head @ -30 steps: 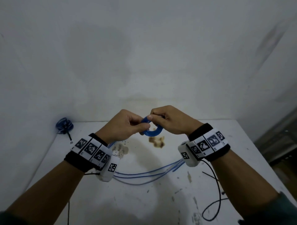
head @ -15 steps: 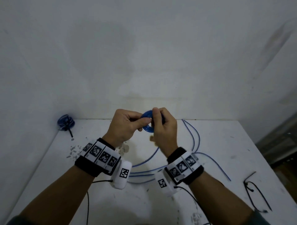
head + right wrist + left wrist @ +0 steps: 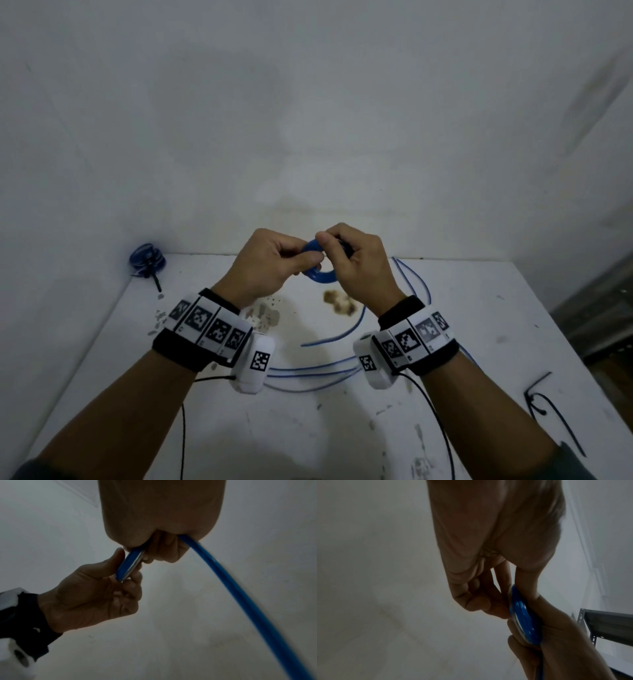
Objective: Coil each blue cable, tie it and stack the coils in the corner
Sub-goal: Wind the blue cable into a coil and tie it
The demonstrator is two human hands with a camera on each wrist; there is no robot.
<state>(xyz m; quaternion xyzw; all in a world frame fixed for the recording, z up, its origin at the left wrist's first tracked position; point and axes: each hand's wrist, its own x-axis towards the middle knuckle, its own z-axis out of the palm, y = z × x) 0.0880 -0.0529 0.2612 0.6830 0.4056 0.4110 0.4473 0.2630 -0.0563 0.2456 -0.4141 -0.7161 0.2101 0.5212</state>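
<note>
Both hands hold one small blue coil (image 3: 317, 265) in the air above the table (image 3: 479, 308): the left hand (image 3: 265, 265) pinches its left side between thumb and curled fingers, and the right hand (image 3: 356, 263) grips the right side, with the loose cable (image 3: 240, 595) running out from under that palm. More blue cable (image 3: 308, 371) lies slack on the table below the wrists. A tied coil (image 3: 147, 260) sits in the far left corner, and black ties (image 3: 544, 404) lie near the right edge.
</note>
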